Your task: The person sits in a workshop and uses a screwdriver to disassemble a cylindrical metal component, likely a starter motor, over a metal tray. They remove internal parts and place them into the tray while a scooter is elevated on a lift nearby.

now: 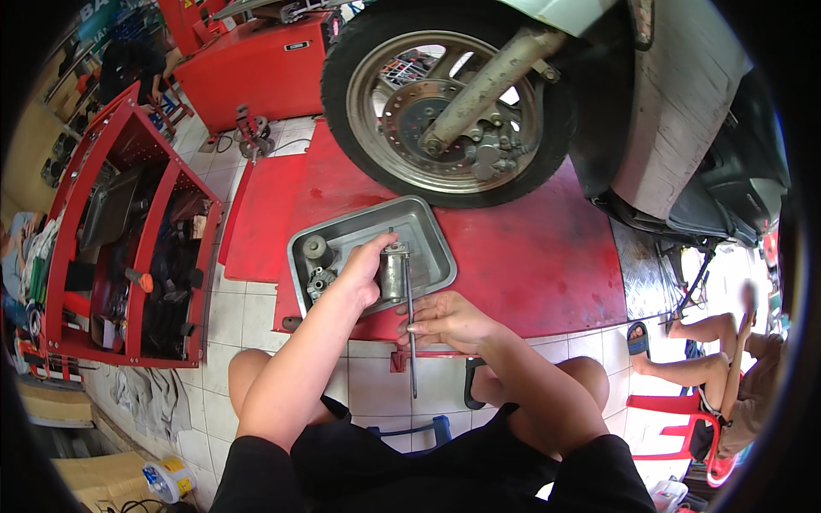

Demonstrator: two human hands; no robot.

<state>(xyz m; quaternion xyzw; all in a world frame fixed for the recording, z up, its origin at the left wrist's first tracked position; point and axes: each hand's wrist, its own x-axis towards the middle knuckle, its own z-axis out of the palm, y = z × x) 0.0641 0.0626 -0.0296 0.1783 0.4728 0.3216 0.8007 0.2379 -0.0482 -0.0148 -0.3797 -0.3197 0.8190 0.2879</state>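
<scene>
Over the metal tray (428,224), left fingers (376,250) grip an upright cylinder (393,272); right fingers (419,323) apparently pinch the vertical rod (411,342).

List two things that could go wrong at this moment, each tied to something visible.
1. The left hand holds a metal cylinder by its end over the metal tray; it may slip and drop.
2. The right hand pinches a long thin rod whose free end hangs off the red platform; it could swing, bend or fall.
</scene>
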